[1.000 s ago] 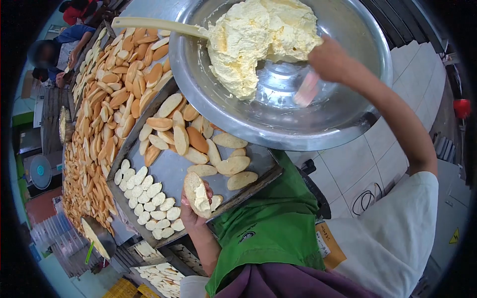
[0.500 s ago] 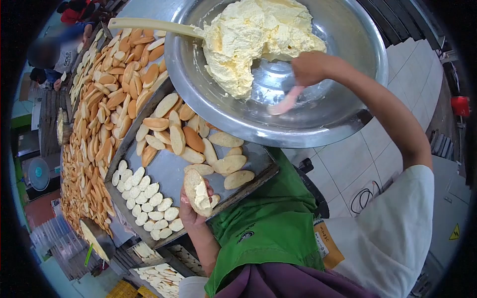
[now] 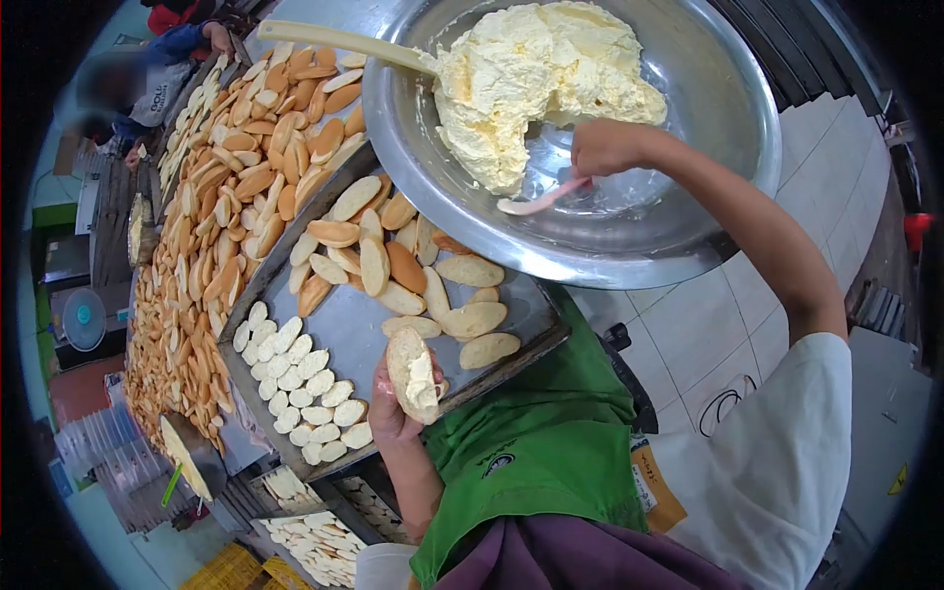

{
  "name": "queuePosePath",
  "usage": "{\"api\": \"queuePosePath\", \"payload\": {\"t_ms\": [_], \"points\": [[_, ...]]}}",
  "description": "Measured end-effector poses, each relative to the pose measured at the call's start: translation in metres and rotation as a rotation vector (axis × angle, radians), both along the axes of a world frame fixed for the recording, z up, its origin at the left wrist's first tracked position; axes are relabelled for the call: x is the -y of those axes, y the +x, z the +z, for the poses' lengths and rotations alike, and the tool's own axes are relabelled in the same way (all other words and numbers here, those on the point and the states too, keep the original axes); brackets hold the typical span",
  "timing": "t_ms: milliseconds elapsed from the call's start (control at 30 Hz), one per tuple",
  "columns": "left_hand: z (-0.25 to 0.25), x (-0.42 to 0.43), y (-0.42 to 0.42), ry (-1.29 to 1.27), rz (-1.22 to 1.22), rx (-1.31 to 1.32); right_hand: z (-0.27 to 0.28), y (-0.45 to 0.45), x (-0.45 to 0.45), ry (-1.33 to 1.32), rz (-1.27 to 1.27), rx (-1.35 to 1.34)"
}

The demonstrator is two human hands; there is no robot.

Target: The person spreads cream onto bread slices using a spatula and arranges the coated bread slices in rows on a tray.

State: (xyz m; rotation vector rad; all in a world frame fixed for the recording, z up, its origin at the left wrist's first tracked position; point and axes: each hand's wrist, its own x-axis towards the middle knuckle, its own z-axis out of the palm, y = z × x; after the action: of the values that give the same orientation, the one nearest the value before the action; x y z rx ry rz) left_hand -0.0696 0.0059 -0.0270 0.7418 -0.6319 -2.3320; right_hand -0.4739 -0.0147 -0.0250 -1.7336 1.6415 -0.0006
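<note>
My left hand (image 3: 390, 411) is closed around an oval half slice of bread (image 3: 401, 362), with a streak of pale yellow cream down its cut face. Over the large steel bowl (image 3: 678, 258), my right hand (image 3: 612, 147) grips a pink spatula (image 3: 539, 203), its blade pointing left inside the bowl. A big mound of cream (image 3: 546, 59) fills the bowl's far side, apart from the blade. Beneath my left hand lies a metal tray (image 3: 344, 332), holding plain bread slices (image 3: 472, 320) and rows of cream-coated slices (image 3: 295, 379).
A cream-coloured long handle (image 3: 339, 44) rests over the bowl's left rim. A large heap of bread pieces (image 3: 197, 285) spreads to the left. Another bowl of cream (image 3: 182, 457) stands lower left, near more trays of coated bread (image 3: 310, 546). A co-worker (image 3: 147, 88) is at far upper left.
The pink spatula has swung so that its blade points more to the left, still in the bowl. My left hand keeps the bread slice. The whole view has shifted slightly.
</note>
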Motion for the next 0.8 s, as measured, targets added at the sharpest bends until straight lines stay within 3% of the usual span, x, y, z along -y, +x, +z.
{"api": "queuePosePath", "payload": {"t_ms": [33,100,133,200,367,433,600,700,800], "points": [[0.000,-0.001,0.001,0.001,-0.009,-0.008,0.007,-0.001,0.000,-0.007,0.003,0.003],[0.001,-0.004,0.005,-0.005,-0.005,0.013,0.030,-0.013,-0.004,0.179,-0.242,0.161],[-0.001,-0.005,0.007,-0.008,-0.001,0.008,0.035,-0.016,-0.007,0.175,-0.238,0.156],[-0.003,-0.008,0.012,-0.013,0.022,0.069,0.042,-0.021,-0.016,0.436,-0.129,-0.105],[-0.002,-0.011,0.010,-0.009,0.014,0.051,0.026,0.012,-0.010,0.518,-0.229,-0.026],[0.002,-0.013,0.010,-0.019,0.006,0.049,0.025,0.030,0.001,0.438,-0.282,0.156],[0.005,-0.016,0.012,-0.021,-0.019,-0.008,0.031,0.046,0.019,0.351,-0.411,0.206],[0.004,-0.017,0.012,-0.034,-0.030,0.014,0.046,0.046,0.014,0.125,-0.517,0.339],[0.001,-0.018,0.015,-0.020,-0.018,0.004,0.047,0.009,0.001,-0.057,-0.446,0.445]]}}
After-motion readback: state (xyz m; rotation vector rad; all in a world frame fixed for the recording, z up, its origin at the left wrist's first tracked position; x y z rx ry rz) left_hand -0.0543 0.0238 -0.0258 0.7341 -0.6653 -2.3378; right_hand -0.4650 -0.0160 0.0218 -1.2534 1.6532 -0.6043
